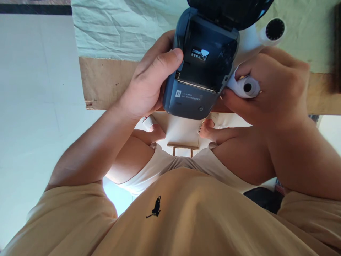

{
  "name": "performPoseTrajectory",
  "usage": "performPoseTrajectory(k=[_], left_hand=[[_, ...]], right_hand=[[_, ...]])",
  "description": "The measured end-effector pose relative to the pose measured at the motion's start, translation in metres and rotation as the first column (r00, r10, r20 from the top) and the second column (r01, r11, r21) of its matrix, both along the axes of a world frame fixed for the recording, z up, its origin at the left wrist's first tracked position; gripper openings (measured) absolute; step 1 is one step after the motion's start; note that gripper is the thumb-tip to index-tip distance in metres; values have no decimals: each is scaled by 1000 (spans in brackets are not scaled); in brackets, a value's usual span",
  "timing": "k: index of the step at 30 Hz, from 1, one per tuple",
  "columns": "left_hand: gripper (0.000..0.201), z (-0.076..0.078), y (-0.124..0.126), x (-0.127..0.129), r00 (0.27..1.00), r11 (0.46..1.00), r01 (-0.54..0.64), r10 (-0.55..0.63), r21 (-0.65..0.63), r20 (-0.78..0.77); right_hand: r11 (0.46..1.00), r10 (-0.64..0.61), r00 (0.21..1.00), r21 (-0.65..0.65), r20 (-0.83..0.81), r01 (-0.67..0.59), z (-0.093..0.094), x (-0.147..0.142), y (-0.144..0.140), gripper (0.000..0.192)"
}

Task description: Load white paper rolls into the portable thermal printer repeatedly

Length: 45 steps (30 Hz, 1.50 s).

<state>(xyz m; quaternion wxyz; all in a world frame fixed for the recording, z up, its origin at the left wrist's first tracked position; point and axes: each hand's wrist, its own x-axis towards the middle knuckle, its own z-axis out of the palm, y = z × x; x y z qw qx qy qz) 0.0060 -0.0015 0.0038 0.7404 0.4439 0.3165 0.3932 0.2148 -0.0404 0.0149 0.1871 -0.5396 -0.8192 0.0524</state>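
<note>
A dark blue label printer is held up at the table's front edge, its black lid swung up and its roll compartment showing. My left hand grips the printer's left side, thumb over the rim. In my right hand, fingers are closed around a small white paper roll with a dark hole in its end. That roll is close against the printer's right side; whether they touch I cannot tell. Behind my right hand lies another white roll with a dark, toothed-looking core.
A pale green cloth covers most of the wooden table, whose bare front edge shows. Below are my legs and a small wooden stool. A dark object stands at the far right edge.
</note>
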Motion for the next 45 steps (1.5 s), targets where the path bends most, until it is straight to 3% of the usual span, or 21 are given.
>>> performPoseTrajectory(k=[5, 14, 21, 26, 31, 33, 37, 39, 45], left_hand=[[16, -1, 1, -1, 999, 1000, 12, -13, 22, 38], [16, 1, -2, 1, 1000, 1000, -16, 16, -14, 22], [19, 1, 0, 0, 999, 1000, 8, -9, 17, 47], [17, 1, -2, 0, 1000, 1000, -14, 14, 4, 9], [22, 2, -2, -1, 1000, 1000, 2, -2, 14, -11], [26, 4, -3, 1, 999, 1000, 3, -2, 27, -38], [28, 6, -4, 5, 995, 998, -7, 13, 56, -103], [28, 7, -4, 5, 993, 998, -2, 9, 57, -118], [28, 4, -3, 3, 996, 998, 2, 3, 60, -87]], right_hand=[[998, -58, 997, -10, 49, 58, 3, -2, 0, 28], [992, -75, 996, -103, -37, 71, 7, -5, -6, 42], [995, 37, 998, -91, 53, -32, 0, 1, 0, 35], [999, 28, 999, -32, 21, -27, 1, 0, 1, 34], [995, 96, 995, -40, 9, -96, 0, 0, -1, 35], [996, 47, 998, -73, 38, -44, 1, -3, -2, 34], [977, -165, 975, -109, 152, 182, 5, -8, -6, 30], [970, -188, 969, -123, 161, 208, 6, -9, -6, 26], [989, -41, 998, -144, 47, 47, 3, -6, -5, 44]])
